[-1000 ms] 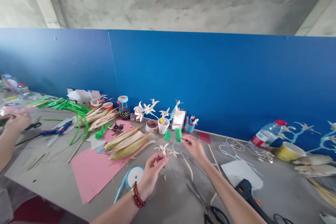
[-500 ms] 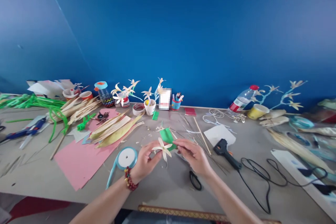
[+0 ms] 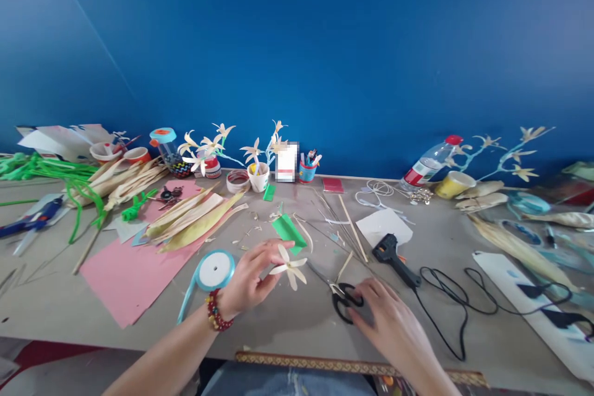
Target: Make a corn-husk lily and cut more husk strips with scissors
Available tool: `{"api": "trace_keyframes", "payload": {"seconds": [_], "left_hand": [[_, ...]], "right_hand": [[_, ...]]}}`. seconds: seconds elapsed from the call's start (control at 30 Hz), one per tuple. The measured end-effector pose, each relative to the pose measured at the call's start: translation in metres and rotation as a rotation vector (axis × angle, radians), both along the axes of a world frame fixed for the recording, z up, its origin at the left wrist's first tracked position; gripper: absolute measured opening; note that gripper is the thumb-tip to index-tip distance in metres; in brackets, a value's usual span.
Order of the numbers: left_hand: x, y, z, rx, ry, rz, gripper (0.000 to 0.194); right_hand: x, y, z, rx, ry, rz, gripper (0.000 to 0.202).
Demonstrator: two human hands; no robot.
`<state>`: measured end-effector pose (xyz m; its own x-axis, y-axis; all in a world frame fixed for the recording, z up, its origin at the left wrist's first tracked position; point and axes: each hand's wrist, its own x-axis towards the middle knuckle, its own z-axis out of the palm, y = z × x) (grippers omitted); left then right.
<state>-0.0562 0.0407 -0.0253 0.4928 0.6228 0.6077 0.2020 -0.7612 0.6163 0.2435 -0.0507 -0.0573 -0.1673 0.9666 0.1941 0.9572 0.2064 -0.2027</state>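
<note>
My left hand (image 3: 253,278), with a beaded bracelet at its wrist, pinches a cream flower (image 3: 289,266) with narrow pointed petals. The flower faces up, held just above the table. To the right, my right hand (image 3: 387,312) is over the black handles of a pair of scissors (image 3: 342,314), thumb and fingers apart around the handle loops. Whether its fingertips touch the loops I cannot tell. The scissors' blades point away to the upper left. A folded green paper (image 3: 288,232) lies just beyond my left hand.
Left of my hand lie a blue ribbon spool (image 3: 216,268), pink paper (image 3: 125,288) and corn husks (image 3: 199,223). A black glue gun (image 3: 396,260) with a looping cord lies at the right. Cups with finished flowers (image 3: 258,176) and a plastic bottle (image 3: 427,164) line the wall.
My right hand has left the flower and moved right and nearer, down to the scissors. The flower stays in my left hand. The view has tilted down a little.
</note>
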Motion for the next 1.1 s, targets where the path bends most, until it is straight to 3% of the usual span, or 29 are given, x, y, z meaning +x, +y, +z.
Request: {"api": "trace_keyframes", "payload": {"seconds": [0.23, 0.43, 0.57, 0.63, 0.7, 0.93, 1.1], "left_hand": [[0.001, 0.0, -0.001, -0.024, 0.06, -0.009, 0.021], [0.0, 0.001, -0.004, -0.035, 0.053, 0.002, 0.02], [0.0, 0.001, -0.004, -0.047, 0.033, -0.009, 0.02], [0.0, 0.001, -0.004, -0.043, 0.014, -0.007, 0.021], [0.0, 0.0, -0.003, -0.043, -0.006, 0.008, 0.021], [-0.002, -0.001, 0.001, -0.007, -0.022, 0.029, 0.022], [-0.003, -0.001, 0.003, 0.05, -0.045, 0.025, 0.021]], "right_hand": [[0.002, 0.015, 0.013, -0.157, 0.087, -0.044, 0.002], [0.022, 0.017, 0.011, -0.546, 0.45, -0.043, 0.016], [0.021, 0.015, 0.012, -0.726, 0.566, -0.052, 0.013], [0.016, 0.014, 0.014, -0.731, 0.587, -0.05, 0.005], [0.013, 0.014, 0.017, -0.694, 0.575, -0.044, 0.01], [0.016, 0.022, 0.022, -0.643, 0.396, 0.012, 0.005], [0.005, 0.024, 0.026, -0.625, 0.678, 0.09, 0.021]]}}
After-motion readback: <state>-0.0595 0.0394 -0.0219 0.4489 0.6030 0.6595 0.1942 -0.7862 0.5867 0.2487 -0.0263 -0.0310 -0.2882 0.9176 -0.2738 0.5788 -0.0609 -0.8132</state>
